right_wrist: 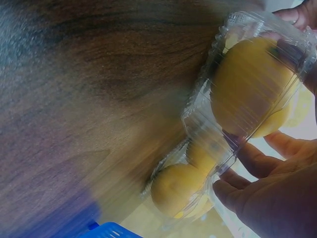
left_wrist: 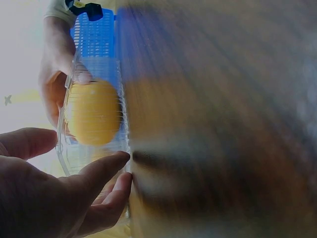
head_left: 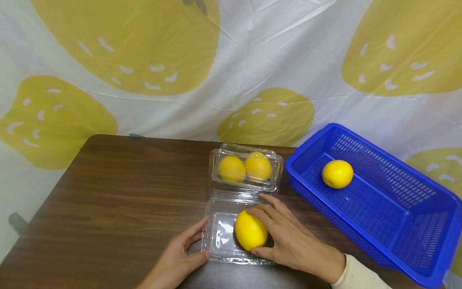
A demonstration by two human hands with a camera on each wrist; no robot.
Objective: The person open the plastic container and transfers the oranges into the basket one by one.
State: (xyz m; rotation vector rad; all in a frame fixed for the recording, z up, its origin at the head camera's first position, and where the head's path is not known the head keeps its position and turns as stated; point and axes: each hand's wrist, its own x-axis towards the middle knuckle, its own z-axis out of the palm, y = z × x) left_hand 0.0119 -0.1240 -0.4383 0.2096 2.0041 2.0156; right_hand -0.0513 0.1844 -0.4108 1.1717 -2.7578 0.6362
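My right hand (head_left: 288, 233) curls its fingers and thumb round a yellow lemon (head_left: 251, 230), inside the right part of an open clear plastic clamshell container (head_left: 224, 208). Through the clear wall the same lemon (right_wrist: 250, 87) shows in the right wrist view. My left hand (head_left: 180, 251) rests at the container's left side, its finger and thumb tips spread along the wall and touching it. Just behind stands another clear piece (head_left: 213, 170), apparently the container's lid half or a second box, with two lemons (head_left: 232, 168) showing through it.
To the right stands a blue plastic basket (head_left: 382, 196) with perforated walls, holding one lemon (head_left: 337, 174). Everything sits on a dark wooden table (head_left: 126, 200). Behind it hangs a white cloth (head_left: 249, 60) printed with large yellow fruit.
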